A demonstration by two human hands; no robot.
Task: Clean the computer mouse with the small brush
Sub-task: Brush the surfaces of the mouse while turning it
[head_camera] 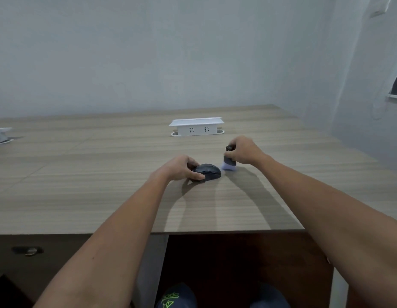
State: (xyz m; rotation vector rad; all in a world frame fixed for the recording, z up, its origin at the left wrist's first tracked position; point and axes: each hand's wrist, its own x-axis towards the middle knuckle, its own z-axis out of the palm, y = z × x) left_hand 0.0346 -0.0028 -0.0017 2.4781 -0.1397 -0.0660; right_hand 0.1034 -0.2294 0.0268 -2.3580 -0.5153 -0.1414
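Pale grey walls close in behind a wide wood-grain bench, bare but for a white pop-up socket box standing toward the far side. Near the middle of the bench lies the black, rounded plastic computer mouse, resting flat on the wood. The left hand is clamped on its left end, thumb along the near side and fingers over the far side. The right hand is closed around the dark handle of the small brush with pale lilac bristles, which points downward; the bristle tips sit just beside the mouse's right end, and I cannot tell whether they touch it or the bench.

To my eye the sweeping is only starting at that end. Doing it well probably means keeping the left hand's hold firm so the mouse does not skid, tilting the brush so the tips reach the seams, and stroking away from the holding fingers. Shifting the grip later would expose the covered end.
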